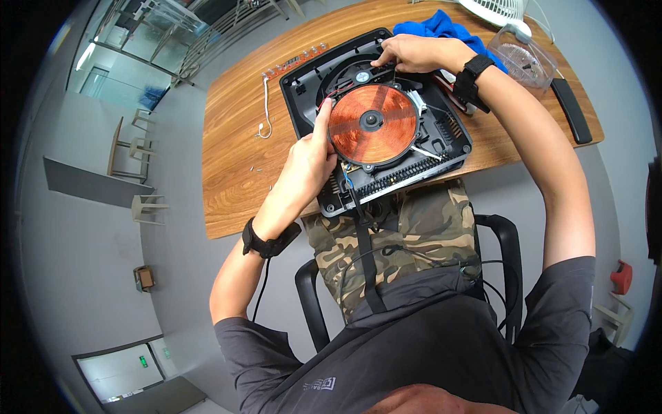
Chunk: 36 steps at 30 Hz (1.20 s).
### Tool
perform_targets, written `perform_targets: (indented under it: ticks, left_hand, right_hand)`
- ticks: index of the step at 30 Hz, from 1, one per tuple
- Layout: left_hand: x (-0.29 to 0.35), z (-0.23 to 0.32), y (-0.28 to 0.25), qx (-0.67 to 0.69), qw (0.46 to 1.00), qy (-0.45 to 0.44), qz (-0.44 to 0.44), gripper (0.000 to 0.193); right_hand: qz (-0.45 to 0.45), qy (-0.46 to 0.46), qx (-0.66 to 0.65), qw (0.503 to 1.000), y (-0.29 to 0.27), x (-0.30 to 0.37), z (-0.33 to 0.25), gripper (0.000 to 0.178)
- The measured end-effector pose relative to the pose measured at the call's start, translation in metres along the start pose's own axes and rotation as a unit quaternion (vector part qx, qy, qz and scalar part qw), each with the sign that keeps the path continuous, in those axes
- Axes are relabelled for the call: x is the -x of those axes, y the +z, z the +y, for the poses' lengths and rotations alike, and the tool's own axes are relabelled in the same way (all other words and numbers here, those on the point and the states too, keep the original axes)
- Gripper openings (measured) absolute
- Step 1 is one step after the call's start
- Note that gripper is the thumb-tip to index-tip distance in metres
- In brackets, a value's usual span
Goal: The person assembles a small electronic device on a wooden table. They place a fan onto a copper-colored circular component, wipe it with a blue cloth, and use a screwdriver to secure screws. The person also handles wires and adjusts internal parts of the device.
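- Where the wooden surface (pixel 234 172) fills the upper centre of the frame, an opened induction cooker (pixel 376 124) lies on it, its near edge overhanging the surface toward the person's lap.
- The cooker's housing is black moulded plastic, roughly square with rounded corners; a ribbed vent strip runs along its lower edge.
- A flat round copper coil (pixel 373 124), wound in tight concentric turns with a dark hub, sits in the middle of the housing.
- A small black fan (pixel 361 76) is set just above the coil, in the upper part of the housing.
- The left hand (pixel 310 162) grips the coil's left rim, fingers curled together against its edge.
- The right hand (pixel 414 53) rests at the housing's upper edge beside the fan, fingers bent down into the housing; what they clamp cannot be told.
- Both wrists carry black straps.
- A crumpled blue cloth (pixel 441 29) lies behind the right hand.
- A white cord (pixel 265 107) lies on the surface left of the cooker.
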<state>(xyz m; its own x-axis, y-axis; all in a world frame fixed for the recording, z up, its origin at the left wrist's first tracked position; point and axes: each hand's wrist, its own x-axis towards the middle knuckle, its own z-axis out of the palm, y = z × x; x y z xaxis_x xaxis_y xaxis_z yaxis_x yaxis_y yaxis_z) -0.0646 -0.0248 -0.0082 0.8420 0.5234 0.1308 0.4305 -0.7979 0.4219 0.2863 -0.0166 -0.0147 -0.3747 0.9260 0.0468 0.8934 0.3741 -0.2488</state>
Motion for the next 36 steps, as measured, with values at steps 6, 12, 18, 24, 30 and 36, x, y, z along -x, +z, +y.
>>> perform_targets:
  ticks: [6, 12, 18, 24, 30, 36]
  left_hand:
    - [0.005, 0.001, 0.000, 0.076, 0.994, -0.069, 0.028, 0.096]
    - [0.010, -0.008, 0.004, 0.080, 0.989, -0.102, 0.067, 0.089]
    - [0.008, -0.008, 0.005, 0.128, 0.983, -0.116, 0.063, 0.077]
    - [0.009, -0.008, -0.007, 0.123, 0.984, -0.115, 0.053, 0.065]
    - [0.006, -0.007, -0.007, 0.047, 0.999, -0.015, 0.021, 0.070]
    - [0.002, -0.001, -0.003, 0.016, 0.999, 0.032, 0.009, 0.077]
  right_hand:
    - [-0.002, 0.000, 0.003, 1.000, 0.000, -0.001, -0.001, 0.056]
    - [-0.003, -0.003, 0.001, 1.000, 0.000, -0.001, 0.001, 0.057]
    - [0.003, -0.020, 0.015, 1.000, 0.001, -0.001, 0.004, 0.057]
    - [-0.002, -0.013, 0.009, 1.000, -0.001, 0.000, 0.001, 0.057]
    - [0.008, -0.009, -0.001, 1.000, 0.002, 0.000, 0.003, 0.056]
    - [0.009, -0.017, -0.005, 1.000, 0.001, -0.001, 0.002, 0.056]
